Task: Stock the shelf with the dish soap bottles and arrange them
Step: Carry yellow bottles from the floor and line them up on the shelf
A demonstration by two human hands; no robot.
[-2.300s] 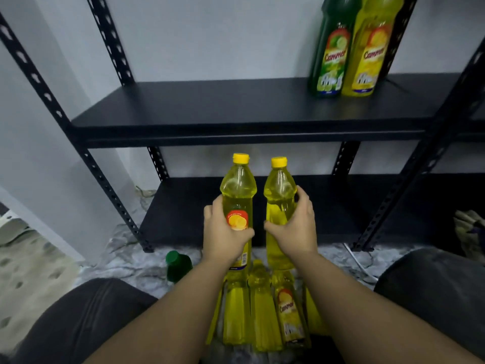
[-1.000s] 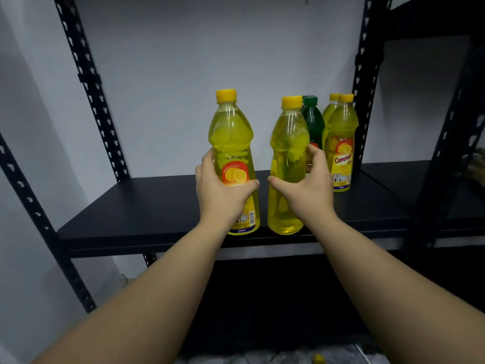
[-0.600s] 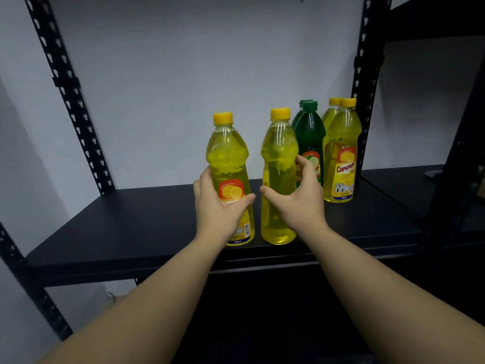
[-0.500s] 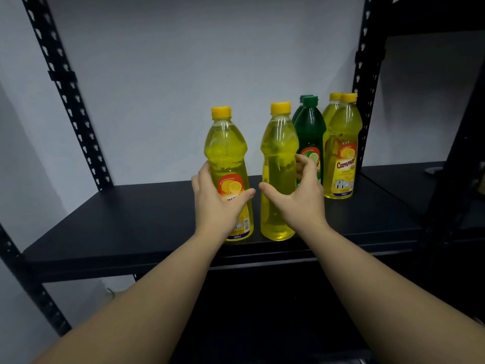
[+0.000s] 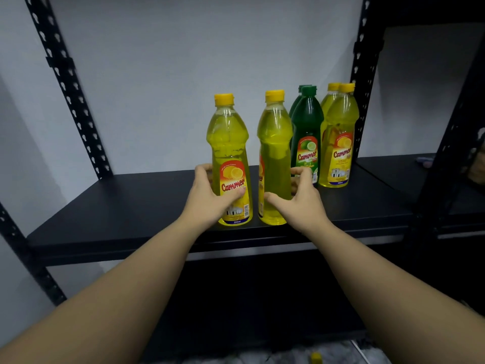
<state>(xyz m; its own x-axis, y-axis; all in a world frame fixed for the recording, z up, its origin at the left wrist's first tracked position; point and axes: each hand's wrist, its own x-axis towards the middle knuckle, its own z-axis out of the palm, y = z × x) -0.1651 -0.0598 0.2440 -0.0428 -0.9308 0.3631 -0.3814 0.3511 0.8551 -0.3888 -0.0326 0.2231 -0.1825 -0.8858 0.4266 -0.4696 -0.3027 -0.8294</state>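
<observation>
Two yellow dish soap bottles stand upright near the front edge of the black shelf board [image 5: 126, 206]. My left hand [image 5: 207, 198] wraps the left yellow bottle [image 5: 229, 137], thumb across its "Cammer" label, which faces me. My right hand [image 5: 304, 203] wraps the right yellow bottle [image 5: 274, 143], whose label is turned to the left side. Behind and to the right stand two green lime bottles [image 5: 307, 127], one behind the other, and two more yellow bottles [image 5: 341, 127] by the right upright.
Perforated black uprights rise at the left [image 5: 68, 88] and right [image 5: 364, 74] in front of a white wall. A second black shelf [image 5: 393, 169] continues to the right. Below lies a dark lower level, with a yellow cap [image 5: 316, 358] visible on the floor.
Both hands lifted the two yellow bottles from the floor and set them on the shelf. The left bottle has since turned so its label faces front.
</observation>
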